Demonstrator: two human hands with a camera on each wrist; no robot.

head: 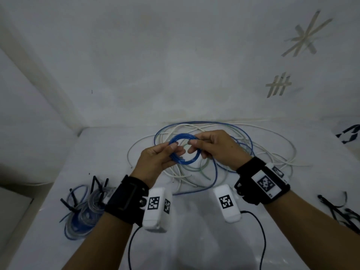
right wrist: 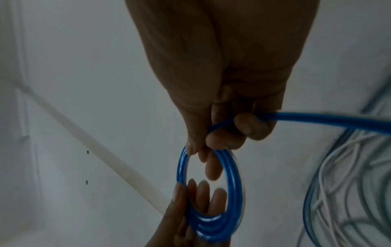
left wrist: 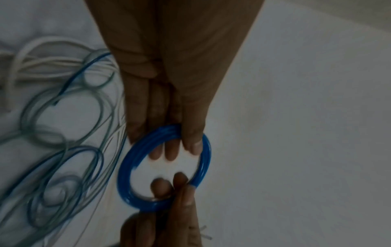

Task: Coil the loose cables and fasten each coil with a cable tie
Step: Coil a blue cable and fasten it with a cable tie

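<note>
Left hand (head: 155, 158) pinches the near side of a blue cable coil (head: 191, 162), held above the table (head: 109, 145). Right hand (head: 216, 147) grips its opposite side, fingers curled round the trailing strand. Loose cables (head: 259, 152) lie tangled beneath.

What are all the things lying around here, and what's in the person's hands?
blue coil: one, bright blue, held up between both hands above the table
loose cables: a tangled heap, white, blue and pale green, count unclear, on the table behind the hands
finished coils: a small pile, blue and clear, with black ties sticking up, near left of the table
cable ties: several, black, near right edge of the table
tape marks: two clusters, beige, on the wall upper right
table: one, white
left hand: grips the coil's left side
right hand: pinches the coil's right side; a blue strand trails from it
wrist cameras: two, white, on black straps
</note>
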